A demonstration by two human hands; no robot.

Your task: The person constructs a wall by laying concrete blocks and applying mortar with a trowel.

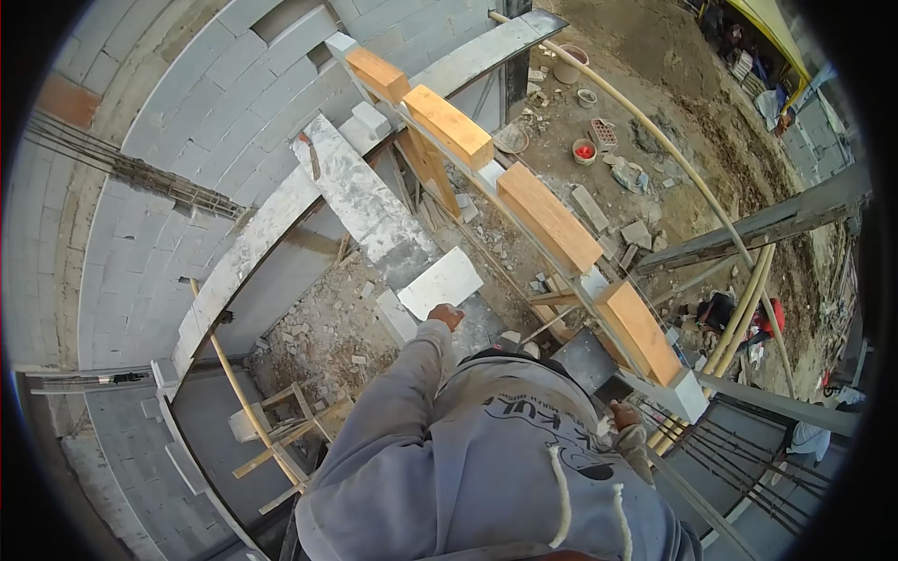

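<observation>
My left hand (447,316) is closed at the near edge of a white block (441,282), which lies tilted at the end of a dusty plank (374,210). Another pale block (398,316) sits just left of it. On the right, my right hand (622,414) is closed around something I cannot make out, beside a dark flat piece (613,391). It is close to the end of a low wall topped with orange blocks (638,332) and pale blocks. A saw-like tool (311,154) lies at the plank's far end.
A grey block wall (215,103) curves along the left. Bamboo poles (655,131) cross on the right, near a slanted beam (758,220). Rebar rods (730,458) stick out at lower right. Below are rubble (327,318), buckets (584,151) and a person in red (772,318).
</observation>
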